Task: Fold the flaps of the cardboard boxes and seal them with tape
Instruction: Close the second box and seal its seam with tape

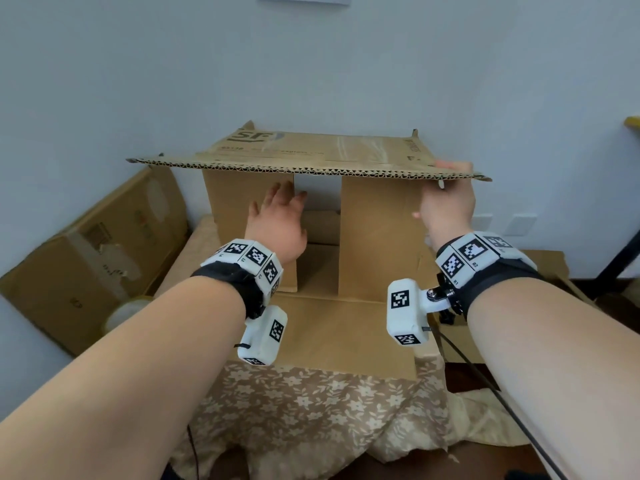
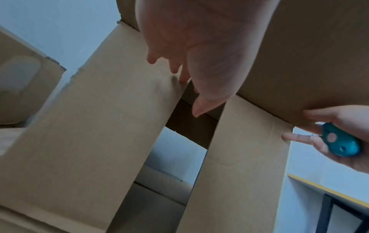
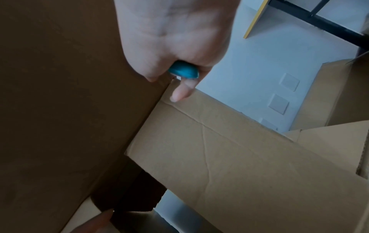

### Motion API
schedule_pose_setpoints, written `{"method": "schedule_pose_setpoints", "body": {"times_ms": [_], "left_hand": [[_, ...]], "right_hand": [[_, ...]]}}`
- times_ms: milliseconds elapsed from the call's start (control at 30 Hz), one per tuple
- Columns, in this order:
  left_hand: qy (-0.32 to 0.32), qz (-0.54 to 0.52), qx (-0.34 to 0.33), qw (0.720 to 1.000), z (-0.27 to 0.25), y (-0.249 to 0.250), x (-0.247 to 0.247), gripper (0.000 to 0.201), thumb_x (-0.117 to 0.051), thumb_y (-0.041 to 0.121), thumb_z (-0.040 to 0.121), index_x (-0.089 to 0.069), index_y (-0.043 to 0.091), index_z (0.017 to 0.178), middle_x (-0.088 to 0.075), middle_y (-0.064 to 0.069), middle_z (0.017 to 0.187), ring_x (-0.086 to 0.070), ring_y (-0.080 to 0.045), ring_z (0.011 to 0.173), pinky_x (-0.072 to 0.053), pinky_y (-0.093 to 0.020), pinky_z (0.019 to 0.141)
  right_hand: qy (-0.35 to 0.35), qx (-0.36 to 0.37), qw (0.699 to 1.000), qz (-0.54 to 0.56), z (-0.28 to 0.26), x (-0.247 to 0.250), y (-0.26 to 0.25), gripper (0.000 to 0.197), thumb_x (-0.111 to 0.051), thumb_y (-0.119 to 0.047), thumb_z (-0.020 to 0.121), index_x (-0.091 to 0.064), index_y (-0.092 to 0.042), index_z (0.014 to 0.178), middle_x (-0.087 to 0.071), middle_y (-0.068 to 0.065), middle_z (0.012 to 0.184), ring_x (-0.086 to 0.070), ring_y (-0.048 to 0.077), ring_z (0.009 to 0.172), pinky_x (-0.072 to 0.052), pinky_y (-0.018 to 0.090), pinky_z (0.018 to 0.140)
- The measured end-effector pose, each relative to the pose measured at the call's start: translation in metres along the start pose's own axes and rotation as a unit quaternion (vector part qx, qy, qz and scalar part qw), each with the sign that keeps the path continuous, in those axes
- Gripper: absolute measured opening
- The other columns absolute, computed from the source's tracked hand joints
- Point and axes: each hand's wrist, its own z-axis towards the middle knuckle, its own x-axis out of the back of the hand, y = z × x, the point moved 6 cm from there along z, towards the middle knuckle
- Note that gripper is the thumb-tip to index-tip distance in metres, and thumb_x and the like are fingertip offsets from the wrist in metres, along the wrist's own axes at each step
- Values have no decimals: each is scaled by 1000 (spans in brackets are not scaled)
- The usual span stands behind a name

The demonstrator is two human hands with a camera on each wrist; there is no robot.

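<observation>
On a low surface draped with a floral cloth [image 1: 304,403], against a pale wall [image 1: 346,64], sat an open cardboard box [image 1: 346,334] lying with its mouth toward the person. Its top flap [image 1: 311,157] was raised roughly level, the corrugated edge facing the camera, printed lettering and old tape marks on its upper face. Two side flaps stood beneath it: the left flap [image 1: 242,202] and the right flap [image 1: 377,237], with a gap between them through which the wall and the box's far part showed. The left hand [image 1: 277,220] reached under the top flap with fingers spread and relaxed, grasping nothing, its fingertips [image 2: 182,78] at the inner edge of the left flap. The right hand [image 1: 448,199] gripped the near right corner of the top flap, thumb on top and fingers below, while a small teal object [image 2: 337,141] was tucked in the same palm; what that object was could not be told. Left of the table a second cardboard box [image 1: 93,258] leaned against the wall, and a roll of clear tape [image 1: 121,313] lay beside the left forearm. At the right, more flattened cardboard [image 1: 547,265] lay near a black leg [image 1: 620,251] of some frame, and two wall sockets [image 1: 519,225] sat low on the wall. Free room remained in front of the box, over the cloth between the two forearms.
</observation>
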Motion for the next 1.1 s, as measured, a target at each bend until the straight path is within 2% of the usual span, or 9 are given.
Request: {"method": "schedule_pose_setpoints", "body": {"times_ms": [67, 267, 367, 467, 600, 667, 800, 933, 1100], "left_hand": [[6, 7, -14, 1000, -8, -2, 9, 65, -52, 21, 87, -26, 21, 147, -20, -6, 155, -11, -25, 145, -18, -55, 114], [-44, -16, -36, 998, -29, -10, 26, 68, -50, 18, 87, -23, 23, 149, -24, -5, 155, -20, -26, 143, -26, -50, 113], [-73, 6, -39, 997, -41, -14, 35, 63, -50, 20, 88, -29, 23, 147, -32, -6, 150, -32, -27, 137, -35, -47, 108], [50, 54, -70, 995, -51, -9, 66, 32, -45, 20, 91, -58, 17, 120, -64, -7, 107, -61, -28, 98, -48, -34, 71], [237, 58, -261, 934, -79, 15, 96, 10, -58, 13, 84, -65, 8, 78, -57, -5, 65, -55, -25, 56, -40, -28, 45], [295, 82, -312, 899, -90, 23, 101, 4, -62, 9, 79, -63, 7, 76, -55, -6, 66, -51, -25, 56, -38, -29, 46], [344, 103, -191, 914, -89, 15, 114, 24, -64, 4, 70, -62, 9, 93, -60, -10, 90, -54, -29, 77, -40, -35, 68], [201, 69, -56, 975, -78, -7, 113, 36, -51, 3, 83, -56, 16, 116, -59, -4, 112, -54, -27, 104, -38, -40, 91], [98, 61, -26, 993, -70, -16, 101, 45, -38, 1, 90, -51, 23, 127, -57, 1, 124, -50, -24, 115, -34, -40, 96]], "right_hand": [[-8, -14, 1000, -2, -3, 2, -4, 20, -47, -25, 92, -48, -24, 112, -51, -11, 76, -65, 26, 71, -34, 14, 30], [-27, -42, 999, 1, -5, 0, -3, 35, -40, -11, 90, -44, -27, 120, -56, -1, 97, -61, 23, 70, -49, 27, 46], [-26, -32, 999, 1, -13, -1, -2, 51, -38, 5, 87, -41, -28, 126, -53, 0, 106, -55, 19, 62, -36, 17, 32], [-15, -46, 999, 4, -15, -3, 3, 48, -40, 3, 90, -40, -26, 128, -50, -1, 111, -55, 16, 64, -38, 17, 34], [-57, -108, 992, -21, -15, -1, 8, 24, -41, -4, 93, -49, -16, 111, -55, 6, 107, -50, 13, 53, -38, 16, 33], [-92, -96, 991, -10, -16, -3, 7, 16, -46, -7, 93, -46, -20, 85, -52, 10, 99, -50, 13, 58, -40, 13, 32], [-94, -79, 992, 24, -28, -2, 2, 15, -48, -16, 94, -39, -19, 105, -49, 4, 87, -50, 13, 59, -38, 11, 31], [-44, -76, 996, -3, -37, 5, -3, 33, -43, -14, 94, -40, -17, 127, -52, 4, 102, -55, 16, 64, -38, 19, 34], [-91, -163, 982, 37, -54, 3, 4, 44, -30, -1, 97, -42, -19, 136, -56, 3, 120, -59, 13, 69, -32, 13, 29]]}}
